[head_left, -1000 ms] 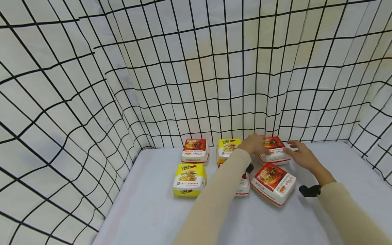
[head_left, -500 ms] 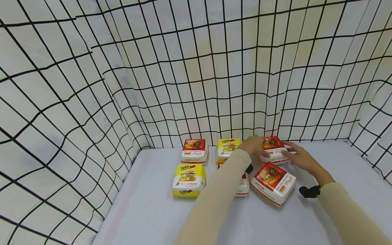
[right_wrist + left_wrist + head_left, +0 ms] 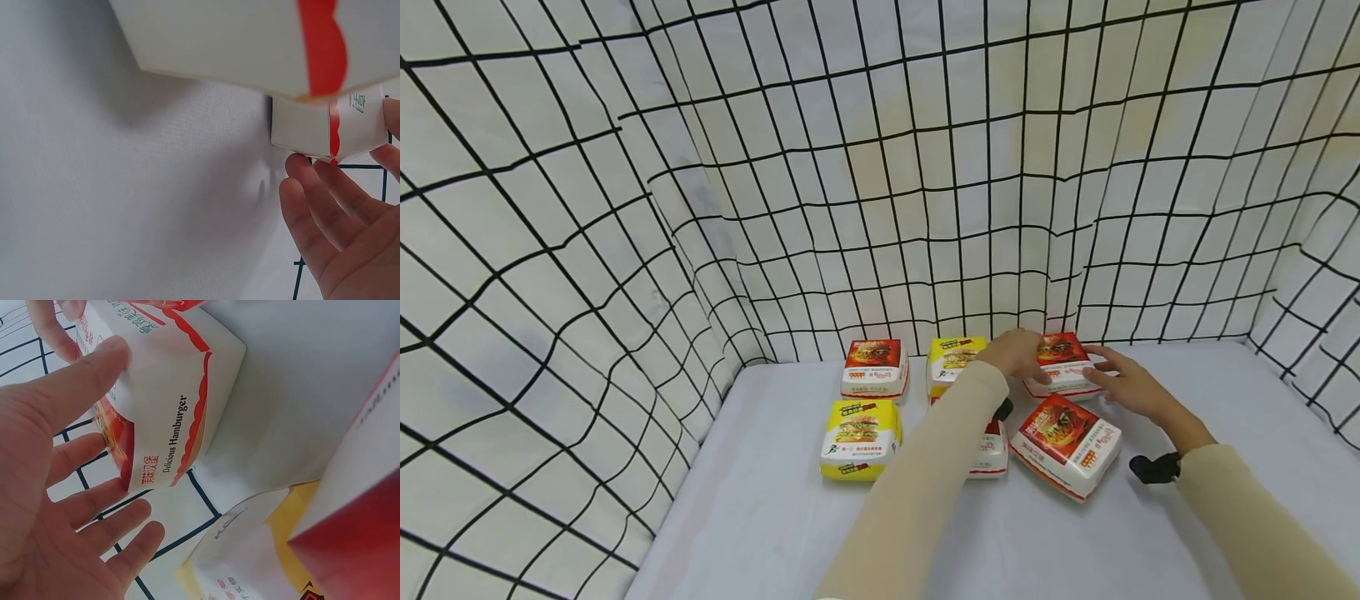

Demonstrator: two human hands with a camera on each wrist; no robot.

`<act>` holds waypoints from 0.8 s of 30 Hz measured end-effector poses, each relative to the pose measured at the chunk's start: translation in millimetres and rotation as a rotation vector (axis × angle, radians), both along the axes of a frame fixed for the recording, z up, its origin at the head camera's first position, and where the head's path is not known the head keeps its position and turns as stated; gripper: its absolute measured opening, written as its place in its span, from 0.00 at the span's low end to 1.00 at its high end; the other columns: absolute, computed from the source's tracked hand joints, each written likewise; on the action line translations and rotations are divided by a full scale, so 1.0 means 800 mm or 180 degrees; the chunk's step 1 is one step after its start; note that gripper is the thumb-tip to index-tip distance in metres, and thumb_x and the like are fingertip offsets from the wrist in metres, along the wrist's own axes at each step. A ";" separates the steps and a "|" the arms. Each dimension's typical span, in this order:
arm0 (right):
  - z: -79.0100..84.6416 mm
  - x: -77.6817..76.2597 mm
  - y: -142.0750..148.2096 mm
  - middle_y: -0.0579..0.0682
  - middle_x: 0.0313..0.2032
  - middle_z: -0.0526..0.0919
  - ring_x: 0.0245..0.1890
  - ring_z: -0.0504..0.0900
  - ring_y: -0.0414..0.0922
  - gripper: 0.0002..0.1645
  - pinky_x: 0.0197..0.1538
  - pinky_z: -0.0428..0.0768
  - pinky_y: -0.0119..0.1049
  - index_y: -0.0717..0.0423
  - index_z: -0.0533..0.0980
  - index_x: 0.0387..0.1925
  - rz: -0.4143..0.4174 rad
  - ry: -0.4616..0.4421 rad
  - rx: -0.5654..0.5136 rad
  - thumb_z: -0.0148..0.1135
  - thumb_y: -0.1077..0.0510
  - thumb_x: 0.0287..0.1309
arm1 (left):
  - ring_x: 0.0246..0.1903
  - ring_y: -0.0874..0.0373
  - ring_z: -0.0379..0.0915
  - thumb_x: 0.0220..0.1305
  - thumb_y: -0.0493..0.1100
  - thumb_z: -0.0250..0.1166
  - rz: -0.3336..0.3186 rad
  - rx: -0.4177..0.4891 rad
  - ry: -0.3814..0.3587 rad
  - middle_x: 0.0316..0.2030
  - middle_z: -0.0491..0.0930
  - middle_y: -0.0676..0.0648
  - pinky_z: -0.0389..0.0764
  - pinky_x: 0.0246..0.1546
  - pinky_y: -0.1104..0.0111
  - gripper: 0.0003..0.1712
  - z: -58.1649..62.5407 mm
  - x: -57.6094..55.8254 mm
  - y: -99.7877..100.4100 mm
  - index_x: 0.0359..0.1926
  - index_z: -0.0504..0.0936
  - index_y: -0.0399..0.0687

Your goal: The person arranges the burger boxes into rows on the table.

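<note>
A red and white hamburger box (image 3: pixel 1063 367) lies at the back right of the table, between both hands. On its left side is my left hand (image 3: pixel 1013 353); in the left wrist view the thumb lies along the box (image 3: pixel 162 387) and the other fingers are spread, tips near its edge. My right hand (image 3: pixel 1129 385) touches the box's right side, and the right wrist view has its extended fingertips (image 3: pixel 297 165) at the box's edge (image 3: pixel 306 128). Just in front sits a second red and white hamburger box (image 3: pixel 1067 446), turned at an angle.
Left of the hands stand a yellow box (image 3: pixel 953 360) and a red-topped box (image 3: pixel 874 367) in the back row. In front are another yellow box (image 3: pixel 861 440) and a red and white box (image 3: pixel 991 454), partly behind my left sleeve. Black netting (image 3: pixel 865 208) over white cloth encloses the table.
My right hand has come in against the box's right side. The back right box has shifted slightly left and turned a little straighter between the hands.
</note>
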State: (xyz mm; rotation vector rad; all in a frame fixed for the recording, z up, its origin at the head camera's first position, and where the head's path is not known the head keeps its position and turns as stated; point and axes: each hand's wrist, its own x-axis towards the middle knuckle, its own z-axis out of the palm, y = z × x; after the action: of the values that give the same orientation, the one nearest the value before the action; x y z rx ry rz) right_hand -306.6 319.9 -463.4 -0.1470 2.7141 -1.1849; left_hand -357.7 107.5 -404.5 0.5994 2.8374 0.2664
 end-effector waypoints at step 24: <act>0.005 -0.003 -0.013 0.78 0.69 0.63 0.59 0.78 0.66 0.47 0.50 0.85 0.50 0.58 0.48 0.80 0.0166 -0.0044 0.0080 0.52 0.38 0.75 | 0.71 0.60 0.66 0.62 0.60 0.73 -0.0071 -0.0188 -0.0042 0.71 0.71 0.59 0.71 0.70 0.63 0.40 0.006 -0.004 -0.018 0.73 0.70 0.68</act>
State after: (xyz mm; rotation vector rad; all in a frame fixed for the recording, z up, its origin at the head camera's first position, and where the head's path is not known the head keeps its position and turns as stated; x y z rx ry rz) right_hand -309.1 309.3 -459.2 -0.2042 2.6949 -1.1329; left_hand -360.5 93.4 -399.8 0.6143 2.8134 0.1811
